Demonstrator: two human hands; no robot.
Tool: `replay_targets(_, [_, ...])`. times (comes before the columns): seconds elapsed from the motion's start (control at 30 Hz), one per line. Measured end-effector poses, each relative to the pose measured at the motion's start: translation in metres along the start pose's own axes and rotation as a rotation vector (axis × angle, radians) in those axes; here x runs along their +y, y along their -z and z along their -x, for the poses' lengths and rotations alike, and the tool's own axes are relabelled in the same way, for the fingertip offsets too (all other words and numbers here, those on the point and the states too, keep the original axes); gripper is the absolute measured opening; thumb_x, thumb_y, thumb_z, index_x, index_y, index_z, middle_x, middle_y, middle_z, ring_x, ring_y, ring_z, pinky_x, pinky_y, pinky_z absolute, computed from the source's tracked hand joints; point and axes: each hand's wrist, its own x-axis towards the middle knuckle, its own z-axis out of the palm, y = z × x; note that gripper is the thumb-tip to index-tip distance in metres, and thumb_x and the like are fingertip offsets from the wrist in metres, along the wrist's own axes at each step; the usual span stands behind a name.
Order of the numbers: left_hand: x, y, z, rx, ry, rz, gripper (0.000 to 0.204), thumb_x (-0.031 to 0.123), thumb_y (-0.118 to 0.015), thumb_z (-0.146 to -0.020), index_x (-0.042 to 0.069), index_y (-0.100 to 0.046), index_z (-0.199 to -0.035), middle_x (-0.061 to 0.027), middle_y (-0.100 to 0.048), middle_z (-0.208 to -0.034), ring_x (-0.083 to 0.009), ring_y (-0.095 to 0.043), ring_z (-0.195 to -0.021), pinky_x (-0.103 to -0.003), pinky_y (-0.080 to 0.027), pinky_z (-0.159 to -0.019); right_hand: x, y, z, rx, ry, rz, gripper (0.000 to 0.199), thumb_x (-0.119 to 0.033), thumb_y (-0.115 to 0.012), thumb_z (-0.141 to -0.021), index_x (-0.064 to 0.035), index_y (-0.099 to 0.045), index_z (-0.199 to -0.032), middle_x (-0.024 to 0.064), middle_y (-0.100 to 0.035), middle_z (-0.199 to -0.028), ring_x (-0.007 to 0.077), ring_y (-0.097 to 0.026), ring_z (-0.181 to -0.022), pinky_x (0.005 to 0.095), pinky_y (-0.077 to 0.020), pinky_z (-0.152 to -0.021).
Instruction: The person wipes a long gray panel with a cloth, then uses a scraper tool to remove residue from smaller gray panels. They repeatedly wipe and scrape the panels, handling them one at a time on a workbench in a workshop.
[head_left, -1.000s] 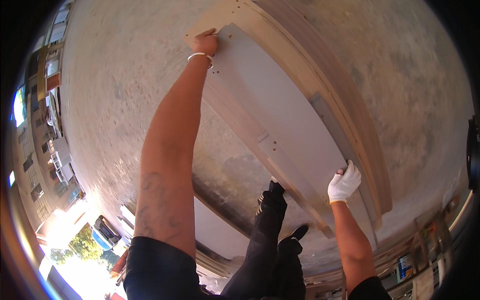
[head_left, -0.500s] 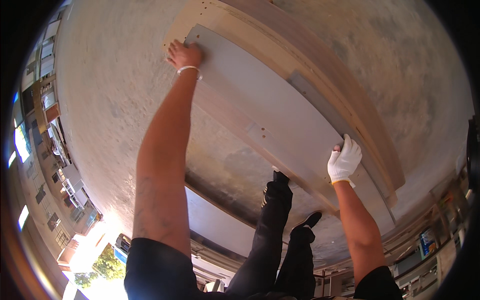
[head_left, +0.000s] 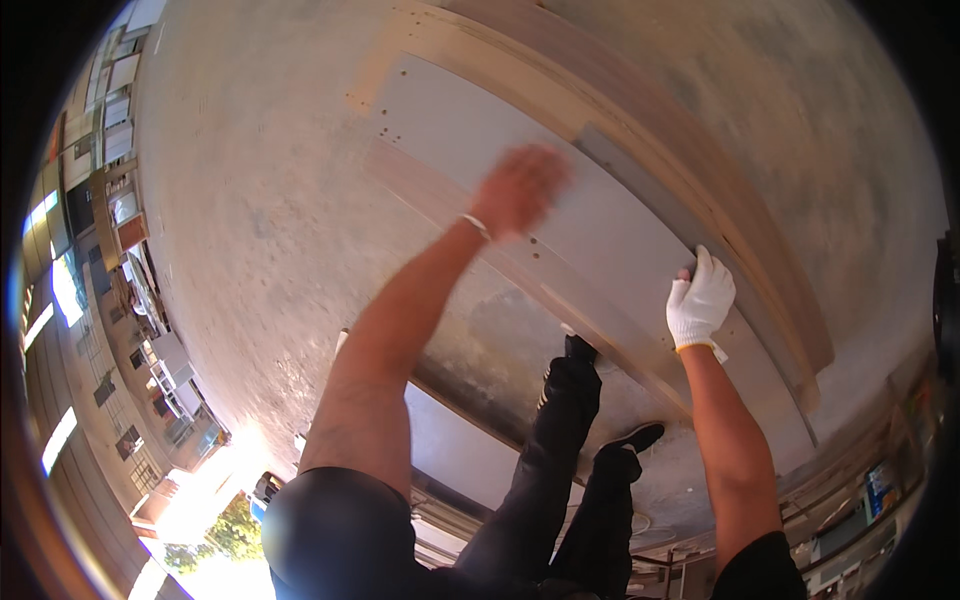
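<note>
A long grey board [head_left: 620,235] with small drilled holes lies flat on a stack of wood-coloured boards [head_left: 640,100]. Above its left half is my bare left hand [head_left: 522,190], a white band at the wrist. Motion smears its fingers, and whether it touches the surface is unclear. My right hand [head_left: 702,300], in a white knitted glove with part of the thumb bare, grips the board's far edge towards the right end. The fingers reach over that edge while the thumb lies on top. A narrower grey strip [head_left: 640,175] shows beyond the far edge.
Concrete floor [head_left: 260,200] surrounds the stack. Behind my legs [head_left: 540,450] lies another pale panel [head_left: 460,445] with a dark edge. My shoe [head_left: 640,437] stands close to the stack's near side. Shelving and stored goods [head_left: 120,210] line the left, with racks [head_left: 860,520] at lower right.
My left hand has left the far-left corner of the grey board and swept right and nearer, over its middle. My right hand stays at the far edge.
</note>
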Motion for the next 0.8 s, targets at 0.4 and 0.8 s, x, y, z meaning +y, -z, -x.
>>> replay_targets(0.4, [0.113,0.019,0.027,-0.185,0.491,0.013,0.097,0.027,-0.073,-0.091,0.003,-0.023,-0.171,-0.0192,-0.016,-0.181,-0.0418,-0.011,-0.168,-0.058,-0.011,-0.135,-0.001,0.024,-0.007,-0.138,-0.016,-0.111,0.058,-0.024,-0.075,-0.087,-0.0085,-0.057,-0.14,0.0113,-0.066,-0.114,0.0336,-0.063,-0.111,0.0498,-0.0484,-0.097])
replay_targets(0.8, [0.406,0.009,-0.168,-0.554,-0.368,-0.181,0.135,0.059,-0.092,-0.072,0.019,-0.015,-0.175,-0.0235,-0.004,-0.182,-0.0451,-0.001,-0.168,-0.073,-0.003,-0.13,0.17,0.067,0.237,-0.037,-0.48,-0.079,0.082,-0.024,-0.075,-0.085,-0.0067,-0.042,-0.158,0.0282,-0.041,-0.163,0.0469,-0.035,-0.152,0.0625,-0.0201,-0.128])
